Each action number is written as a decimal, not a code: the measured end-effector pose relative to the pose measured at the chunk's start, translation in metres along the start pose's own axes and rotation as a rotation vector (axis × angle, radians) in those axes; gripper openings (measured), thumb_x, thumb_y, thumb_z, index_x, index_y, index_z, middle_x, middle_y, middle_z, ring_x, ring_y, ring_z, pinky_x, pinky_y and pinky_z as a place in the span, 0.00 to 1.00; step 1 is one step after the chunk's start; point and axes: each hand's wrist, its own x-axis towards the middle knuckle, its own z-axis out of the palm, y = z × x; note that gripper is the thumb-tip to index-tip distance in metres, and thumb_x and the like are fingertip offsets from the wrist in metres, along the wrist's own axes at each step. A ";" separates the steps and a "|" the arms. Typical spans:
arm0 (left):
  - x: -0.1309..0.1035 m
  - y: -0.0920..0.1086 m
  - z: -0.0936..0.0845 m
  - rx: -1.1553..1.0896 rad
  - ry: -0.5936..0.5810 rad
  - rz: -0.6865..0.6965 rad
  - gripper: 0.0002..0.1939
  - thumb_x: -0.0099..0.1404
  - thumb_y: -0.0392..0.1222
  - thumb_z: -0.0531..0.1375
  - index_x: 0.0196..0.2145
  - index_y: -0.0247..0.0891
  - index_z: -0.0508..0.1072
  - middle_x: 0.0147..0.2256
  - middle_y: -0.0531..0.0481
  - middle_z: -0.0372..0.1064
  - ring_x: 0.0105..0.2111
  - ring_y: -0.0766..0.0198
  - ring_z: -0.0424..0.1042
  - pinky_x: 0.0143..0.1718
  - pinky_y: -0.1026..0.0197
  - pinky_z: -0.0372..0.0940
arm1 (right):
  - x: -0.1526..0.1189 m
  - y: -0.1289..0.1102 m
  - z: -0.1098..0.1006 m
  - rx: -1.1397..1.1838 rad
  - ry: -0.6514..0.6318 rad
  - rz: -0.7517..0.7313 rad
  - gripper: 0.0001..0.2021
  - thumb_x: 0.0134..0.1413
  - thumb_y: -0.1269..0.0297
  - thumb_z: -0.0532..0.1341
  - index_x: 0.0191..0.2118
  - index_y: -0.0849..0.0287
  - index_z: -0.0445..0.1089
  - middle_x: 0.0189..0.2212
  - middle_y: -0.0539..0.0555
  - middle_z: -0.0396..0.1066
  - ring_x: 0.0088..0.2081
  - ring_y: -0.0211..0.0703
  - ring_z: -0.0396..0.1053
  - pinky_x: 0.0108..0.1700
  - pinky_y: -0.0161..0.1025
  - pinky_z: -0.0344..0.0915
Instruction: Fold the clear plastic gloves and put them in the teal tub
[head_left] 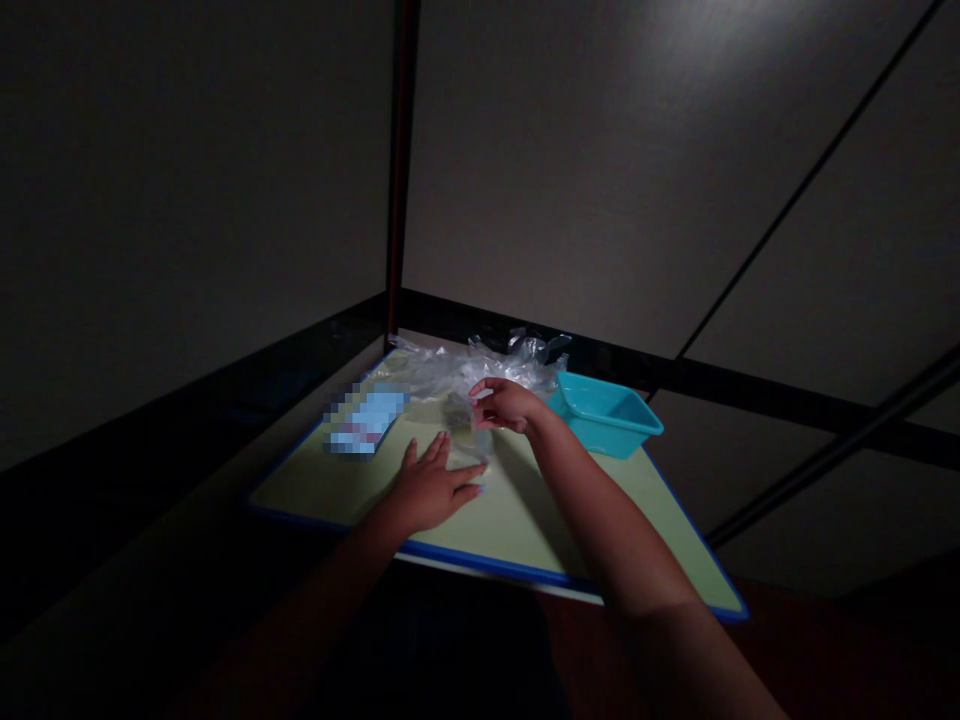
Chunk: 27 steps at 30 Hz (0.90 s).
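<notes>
My left hand [435,490] lies low over the pale yellow tabletop [525,535], its fingers spread. The tips are beside the near edge of a thin clear plastic bag [461,425]; whether they press on it I cannot tell. Just beyond, my right hand [504,405] is raised a little, thumb and fingers pinched on the clear bag, which hangs below them. A crumpled heap of clear plastic bags [442,370] spreads along the far side of the table, partly behind my right hand.
A turquoise plastic basin [600,420] stands at the table's right side, close to my right forearm. At the left lies a light blue flat item [371,415], blurred out. Blue edging [487,563] borders the table; dark wall panels [555,180] rise behind.
</notes>
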 end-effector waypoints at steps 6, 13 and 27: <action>0.001 0.000 0.002 -0.007 -0.009 -0.008 0.23 0.66 0.61 0.44 0.56 0.62 0.61 0.64 0.46 0.47 0.64 0.46 0.38 0.58 0.34 0.33 | 0.014 0.007 0.017 0.002 -0.037 0.005 0.10 0.47 0.80 0.59 0.33 0.59 0.61 0.15 0.43 0.65 0.17 0.33 0.66 0.23 0.31 0.68; 0.000 -0.001 0.002 -0.008 0.003 0.007 0.24 0.65 0.62 0.44 0.55 0.59 0.63 0.62 0.46 0.52 0.63 0.45 0.42 0.57 0.32 0.34 | 0.027 0.019 0.038 -0.035 -0.074 0.035 0.10 0.47 0.83 0.55 0.30 0.59 0.61 0.14 0.43 0.65 0.16 0.34 0.65 0.23 0.32 0.69; -0.001 -0.001 0.005 0.051 0.067 0.037 0.25 0.66 0.62 0.42 0.55 0.60 0.63 0.54 0.46 0.66 0.58 0.47 0.58 0.58 0.35 0.38 | 0.009 0.037 0.034 -0.296 -0.110 -0.391 0.08 0.54 0.60 0.58 0.35 0.57 0.59 0.17 0.44 0.64 0.20 0.35 0.63 0.23 0.32 0.62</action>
